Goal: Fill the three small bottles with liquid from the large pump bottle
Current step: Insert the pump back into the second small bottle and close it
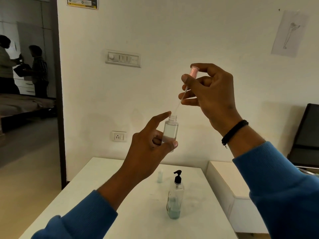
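The left hand [151,140], at the centre of the frame, is closed around the lower part of a small clear bottle [170,130], thumb across its base and forefinger stretched up to touch the rim of its open neck. The bottle is held upright in the air, well above the table, and holds clear liquid. The right hand [209,94], up and to the right, pinches a pink spray cap [194,71] between thumb and fingers; its thin dip tube [181,99] slants down to the left, with the tip just above the bottle's mouth. A black band [234,131] circles the right wrist, and both arms wear blue sleeves [283,183].

Lower in the frame, a white table [120,204] carries the large pump bottle [174,199], upright with a black pump head and a little bluish liquid at its bottom. Just behind it and to the left stands another small bottle [160,177], blurred. A third small bottle cannot be made out.

On the wall behind are a switch plate [123,58], a socket [119,136] and, at upper right, a paper sketch [289,33]. At the far left, a doorway [27,83] shows two people standing.
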Available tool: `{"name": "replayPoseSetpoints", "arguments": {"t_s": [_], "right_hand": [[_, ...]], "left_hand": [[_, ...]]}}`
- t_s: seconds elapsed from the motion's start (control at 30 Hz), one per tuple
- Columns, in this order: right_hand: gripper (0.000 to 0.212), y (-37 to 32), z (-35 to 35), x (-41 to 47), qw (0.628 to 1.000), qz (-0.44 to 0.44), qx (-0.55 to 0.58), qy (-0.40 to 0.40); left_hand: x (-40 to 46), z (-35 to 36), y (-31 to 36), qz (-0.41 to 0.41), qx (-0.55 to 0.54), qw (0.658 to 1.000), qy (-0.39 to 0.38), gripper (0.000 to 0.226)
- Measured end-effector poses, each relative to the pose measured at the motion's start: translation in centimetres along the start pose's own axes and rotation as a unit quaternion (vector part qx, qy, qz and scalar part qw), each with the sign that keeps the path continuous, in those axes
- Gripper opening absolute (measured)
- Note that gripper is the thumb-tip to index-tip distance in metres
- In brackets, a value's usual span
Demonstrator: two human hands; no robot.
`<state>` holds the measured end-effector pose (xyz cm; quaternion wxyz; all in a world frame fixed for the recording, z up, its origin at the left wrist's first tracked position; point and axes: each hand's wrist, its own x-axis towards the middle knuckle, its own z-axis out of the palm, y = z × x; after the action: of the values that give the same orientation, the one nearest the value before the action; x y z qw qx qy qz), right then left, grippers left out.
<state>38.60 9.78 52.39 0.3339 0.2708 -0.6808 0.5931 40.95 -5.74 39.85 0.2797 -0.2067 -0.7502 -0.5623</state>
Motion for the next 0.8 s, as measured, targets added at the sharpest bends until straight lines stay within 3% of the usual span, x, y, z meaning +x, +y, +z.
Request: {"name": "replayPoseSetpoints", "arguments": {"t_s": [0.13, 0.8], "right_hand": [[0.039, -0.6, -0.3, 0.3, 1.0, -0.008, 0.013, 0.021], [0.045, 0.9, 0.6, -1.5, 0.997, -0.003, -0.052, -0.063]], "left_hand": [[-0.1, 0.0, 0.0, -0.007, -0.002, 1.0, -0.003, 0.069], [0.5, -0.2, 1.1, 0.009, -0.016, 1.0, 0.014, 0.067]]}}
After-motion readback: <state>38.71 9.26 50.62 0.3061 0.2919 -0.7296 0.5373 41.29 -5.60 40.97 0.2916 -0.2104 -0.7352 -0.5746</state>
